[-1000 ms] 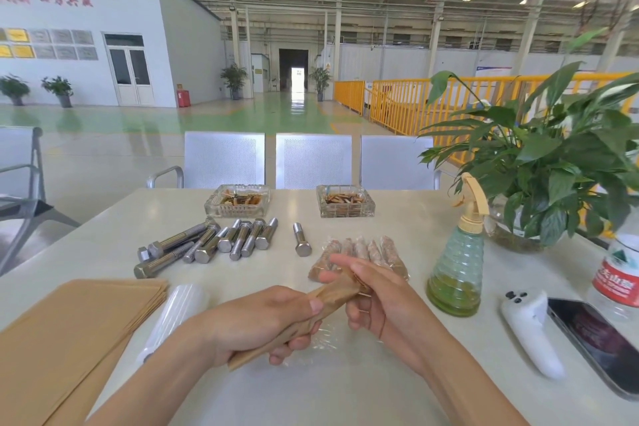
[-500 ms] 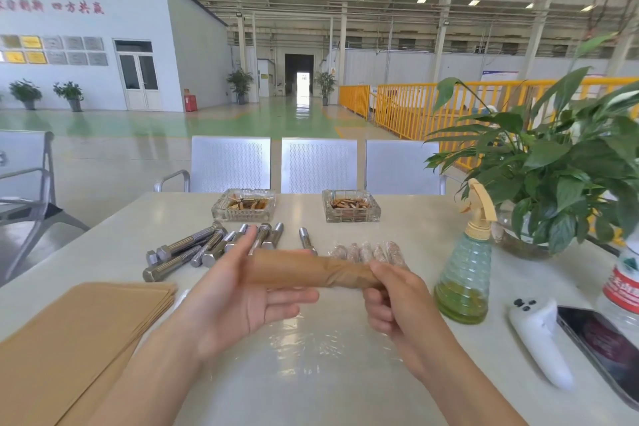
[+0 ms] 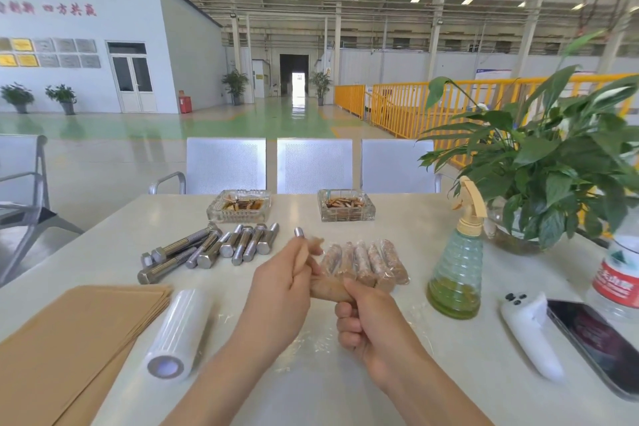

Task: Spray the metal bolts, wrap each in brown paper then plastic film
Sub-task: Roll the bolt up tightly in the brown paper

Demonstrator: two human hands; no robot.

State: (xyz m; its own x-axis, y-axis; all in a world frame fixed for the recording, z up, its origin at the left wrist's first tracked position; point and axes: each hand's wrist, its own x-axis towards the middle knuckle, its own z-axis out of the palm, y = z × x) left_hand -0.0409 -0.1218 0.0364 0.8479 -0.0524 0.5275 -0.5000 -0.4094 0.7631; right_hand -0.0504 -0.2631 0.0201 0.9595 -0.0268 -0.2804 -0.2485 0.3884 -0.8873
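A bolt rolled in brown paper [image 3: 326,289] is held above the table between both hands. My left hand [image 3: 280,290] pinches the twisted paper at its far end. My right hand [image 3: 366,318] grips the near end with curled fingers. A sheet of plastic film [image 3: 311,344] lies flat on the table under the hands. Several bare metal bolts [image 3: 207,251] lie in a row at the back left, and one more bolt [image 3: 299,232] shows behind my left hand. Several finished wrapped bolts [image 3: 366,263] lie side by side at centre. A green spray bottle [image 3: 456,273] stands to the right.
A stack of brown paper [image 3: 69,342] and a roll of plastic film [image 3: 179,332] lie at the left. Two glass ashtrays [image 3: 238,206] sit at the back. A potted plant [image 3: 553,176], water bottle [image 3: 619,273], white controller [image 3: 530,332] and phone [image 3: 598,346] crowd the right side.
The paper-wrapped bolt was turned from slanting to level, then swung so one end points away. My left hand went from cradling it to pinching its far end.
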